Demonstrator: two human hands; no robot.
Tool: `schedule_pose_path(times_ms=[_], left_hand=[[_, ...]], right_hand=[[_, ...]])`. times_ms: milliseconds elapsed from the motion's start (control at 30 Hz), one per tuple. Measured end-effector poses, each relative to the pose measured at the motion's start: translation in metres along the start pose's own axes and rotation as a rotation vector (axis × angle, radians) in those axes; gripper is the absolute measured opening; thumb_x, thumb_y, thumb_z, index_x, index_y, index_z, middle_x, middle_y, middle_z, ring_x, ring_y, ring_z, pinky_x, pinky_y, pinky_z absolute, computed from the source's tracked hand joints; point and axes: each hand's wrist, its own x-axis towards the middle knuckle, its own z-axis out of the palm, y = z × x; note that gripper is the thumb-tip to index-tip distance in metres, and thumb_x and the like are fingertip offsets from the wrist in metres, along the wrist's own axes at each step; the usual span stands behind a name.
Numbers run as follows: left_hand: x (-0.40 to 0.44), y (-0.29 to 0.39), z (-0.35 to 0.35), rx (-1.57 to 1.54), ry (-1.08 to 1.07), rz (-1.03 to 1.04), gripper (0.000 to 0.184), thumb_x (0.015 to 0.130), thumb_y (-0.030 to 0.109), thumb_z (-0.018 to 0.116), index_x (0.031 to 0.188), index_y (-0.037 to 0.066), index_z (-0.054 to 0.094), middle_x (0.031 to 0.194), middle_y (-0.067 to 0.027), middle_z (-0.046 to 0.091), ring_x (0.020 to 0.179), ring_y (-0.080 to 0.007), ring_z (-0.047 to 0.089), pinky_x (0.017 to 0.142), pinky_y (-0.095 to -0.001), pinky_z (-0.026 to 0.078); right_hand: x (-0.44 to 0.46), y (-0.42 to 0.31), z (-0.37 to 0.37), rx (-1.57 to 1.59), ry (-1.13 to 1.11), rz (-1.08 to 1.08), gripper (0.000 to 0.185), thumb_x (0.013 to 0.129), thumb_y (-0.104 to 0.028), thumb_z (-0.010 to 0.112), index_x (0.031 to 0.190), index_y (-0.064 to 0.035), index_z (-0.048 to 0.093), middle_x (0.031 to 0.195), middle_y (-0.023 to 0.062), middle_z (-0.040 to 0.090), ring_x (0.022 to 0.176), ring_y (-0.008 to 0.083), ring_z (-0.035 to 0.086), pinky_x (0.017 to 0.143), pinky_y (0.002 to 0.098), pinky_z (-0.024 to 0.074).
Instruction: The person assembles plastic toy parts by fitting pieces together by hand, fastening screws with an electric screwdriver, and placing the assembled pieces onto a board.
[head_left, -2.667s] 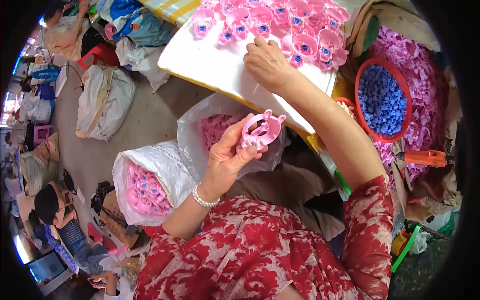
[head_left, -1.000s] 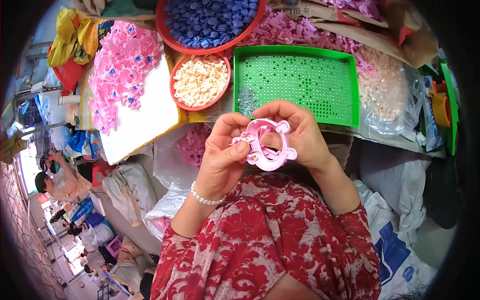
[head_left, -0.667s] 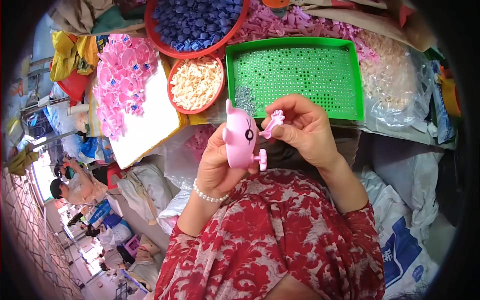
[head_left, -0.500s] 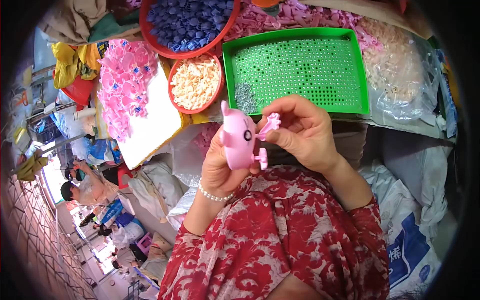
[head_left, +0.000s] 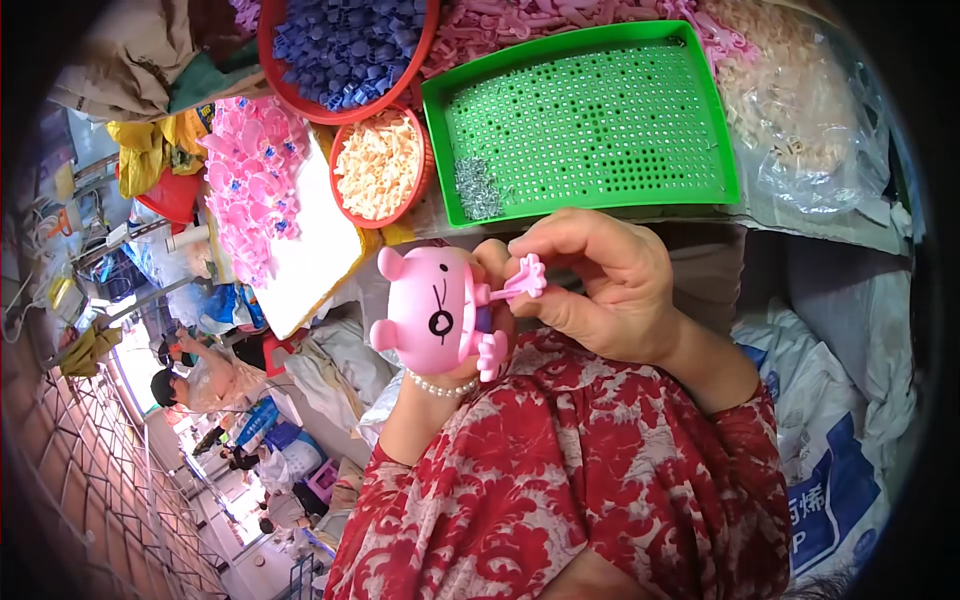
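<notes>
A pink plastic animal-shaped part (head_left: 425, 310) with two round ears and a black eye print lies in my left hand (head_left: 492, 262), whose fingers are mostly behind it. Two small paw-like pieces stick out on its right side. My right hand (head_left: 610, 285) is curled with thumb and forefinger at the upper paw piece (head_left: 525, 277). The lower paw piece (head_left: 490, 352) points right and down. Both hands are above the lap, just below the green tray.
Small metal pieces lie in one corner of the green perforated tray (head_left: 730, 175). To its left are a red basin (head_left: 432, 30) of blue pieces and a red basket (head_left: 425, 165) of cream pieces. Pink parts (head_left: 250, 180) cover part of a white board (head_left: 320, 240). Clear bags lie right.
Both hands came together from the board and the bag side. The pink part has turned its printed face up and moved left and down; the upper paw piece is now at its side.
</notes>
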Motion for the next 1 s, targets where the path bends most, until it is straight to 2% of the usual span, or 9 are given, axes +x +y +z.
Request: schedule_pose_path(times_ms=[67, 167, 300, 433, 500, 667, 733, 833, 1000], left_hand=[[0.0, 0.003, 0.002, 0.066, -0.021, -0.06, 0.029, 0.078, 0.025, 0.07, 0.096, 0.01, 0.053, 0.09, -0.0088, 0.056, 0.077, -0.0184, 0.055, 0.06, -0.03, 0.047], [-0.002, -0.004, 0.005, 0.003, 0.069, 0.015, 0.071, 0.069, 0.057, 0.069, 0.094, -0.006, 0.049, 0.092, -0.0147, 0.046, 0.057, -0.0273, 0.057, 0.042, -0.0329, 0.055], [-0.006, -0.006, -0.007, -0.099, 0.17, -0.09, 0.072, 0.067, 0.056, 0.072, 0.095, -0.005, 0.045, 0.097, -0.0154, 0.045, 0.087, -0.0294, 0.054, 0.054, -0.0396, 0.06], [-0.005, -0.004, -0.005, 0.028, 0.089, -0.086, 0.061, 0.071, 0.047, 0.073, 0.093, -0.003, 0.047, 0.095, -0.0134, 0.047, 0.086, -0.0263, 0.053, 0.06, -0.0345, 0.058], [-0.003, -0.004, 0.002, 0.619, 0.229, -0.036, 0.049, 0.077, 0.041, 0.068, 0.093, -0.001, 0.051, 0.094, -0.0107, 0.049, 0.088, -0.0223, 0.052, 0.067, -0.0278, 0.051], [0.004, -0.008, 0.006, 0.279, 0.282, -0.153, 0.049, 0.083, 0.048, 0.055, 0.099, 0.002, 0.054, 0.095, -0.0085, 0.051, 0.089, -0.0198, 0.051, 0.07, -0.0263, 0.047], [0.015, -0.008, 0.033, 0.151, 0.007, -0.102, 0.046, 0.085, 0.045, 0.054, 0.096, 0.001, 0.053, 0.094, -0.0092, 0.05, 0.087, -0.02, 0.053, 0.068, -0.0258, 0.049], [0.01, -0.007, 0.02, -0.11, 0.176, -0.263, 0.042, 0.085, 0.042, 0.056, 0.091, 0.001, 0.051, 0.093, -0.0096, 0.05, 0.085, -0.0203, 0.055, 0.064, -0.0243, 0.051], [-0.001, -0.017, -0.007, 0.096, 0.272, -0.126, 0.036, 0.085, 0.036, 0.058, 0.088, 0.001, 0.051, 0.093, -0.0105, 0.05, 0.083, -0.0234, 0.054, 0.062, -0.024, 0.05]], right_hand=[[0.0, -0.002, -0.002, -0.013, 0.014, 0.001, 0.03, 0.077, -0.006, 0.071, 0.102, 0.0031, 0.058, 0.092, 0.0088, 0.061, 0.08, 0.0112, 0.061, 0.069, 0.0226, 0.0496], [0.001, -0.002, -0.008, -0.133, -0.002, -0.068, 0.028, 0.076, -0.007, 0.072, 0.099, 0.0015, 0.059, 0.087, 0.0083, 0.063, 0.076, 0.0111, 0.062, 0.065, 0.0222, 0.0485], [0.002, -0.003, -0.011, -0.211, -0.006, -0.165, 0.028, 0.074, -0.01, 0.075, 0.096, 0.0009, 0.06, 0.081, 0.008, 0.064, 0.071, 0.0116, 0.062, 0.061, 0.0224, 0.0479], [-0.002, -0.004, -0.01, -0.01, 0.024, -0.014, 0.029, 0.072, -0.01, 0.077, 0.094, 0.0008, 0.06, 0.079, 0.0078, 0.064, 0.07, 0.013, 0.063, 0.061, 0.0225, 0.0491], [-0.005, -0.004, -0.008, 0.066, 0.051, 0.022, 0.028, 0.072, -0.008, 0.076, 0.093, 0.0014, 0.06, 0.078, 0.0077, 0.064, 0.071, 0.0128, 0.063, 0.061, 0.0222, 0.0496], [-0.004, -0.002, -0.016, -0.135, 0.015, -0.155, 0.025, 0.074, -0.005, 0.074, 0.092, 0.003, 0.059, 0.08, 0.0075, 0.062, 0.074, 0.0111, 0.063, 0.064, 0.0218, 0.0507], [-0.007, -0.002, -0.015, -0.026, 0.027, -0.055, 0.024, 0.075, -0.002, 0.072, 0.093, 0.0033, 0.058, 0.083, 0.0083, 0.062, 0.073, 0.0118, 0.062, 0.065, 0.0235, 0.0511], [-0.01, 0.002, -0.012, 0.141, 0.044, 0.029, 0.024, 0.076, -0.002, 0.072, 0.094, 0.0029, 0.056, 0.084, 0.0081, 0.061, 0.074, 0.0117, 0.061, 0.065, 0.0239, 0.0509], [-0.013, 0.003, -0.009, 0.283, 0.052, 0.108, 0.024, 0.076, -0.001, 0.071, 0.094, 0.0029, 0.056, 0.084, 0.0082, 0.061, 0.077, 0.0116, 0.06, 0.069, 0.0239, 0.05]])
